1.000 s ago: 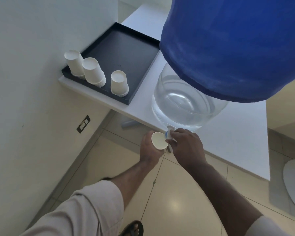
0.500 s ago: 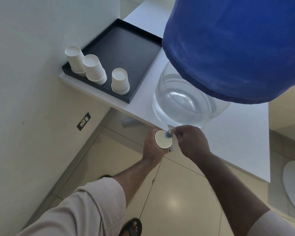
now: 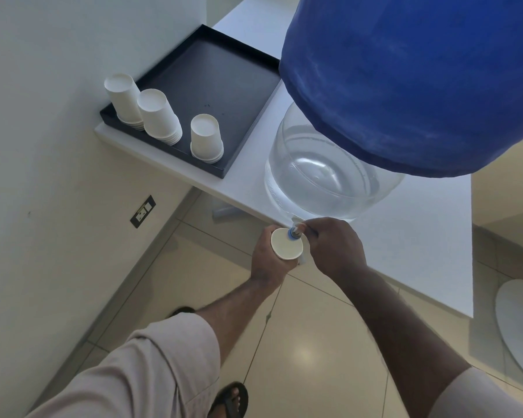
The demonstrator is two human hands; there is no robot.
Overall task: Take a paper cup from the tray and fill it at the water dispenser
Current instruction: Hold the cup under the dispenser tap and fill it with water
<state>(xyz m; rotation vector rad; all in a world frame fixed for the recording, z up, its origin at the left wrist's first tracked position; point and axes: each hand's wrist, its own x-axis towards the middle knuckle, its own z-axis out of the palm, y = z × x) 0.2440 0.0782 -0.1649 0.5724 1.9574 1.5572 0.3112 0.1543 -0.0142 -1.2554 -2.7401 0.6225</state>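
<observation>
My left hand grips a white paper cup upright, mouth up, just below the counter's front edge. The blue-tipped tap of the water dispenser sticks out over the cup's rim. My right hand is closed around that tap. The dispenser is a clear water-filled bowl under a big blue bottle. Whether water is flowing cannot be made out. A black tray on the counter holds three stacks of upside-down paper cups.
The white counter runs along a wall on the left, which carries a power socket. Beige floor tiles lie below. My sandalled foot shows at the bottom. A white round object sits on the floor at the right.
The cup has slid right, so its rim now sits under the tap's blue tip. My right hand stays on the tap, and the view has shifted slightly.
</observation>
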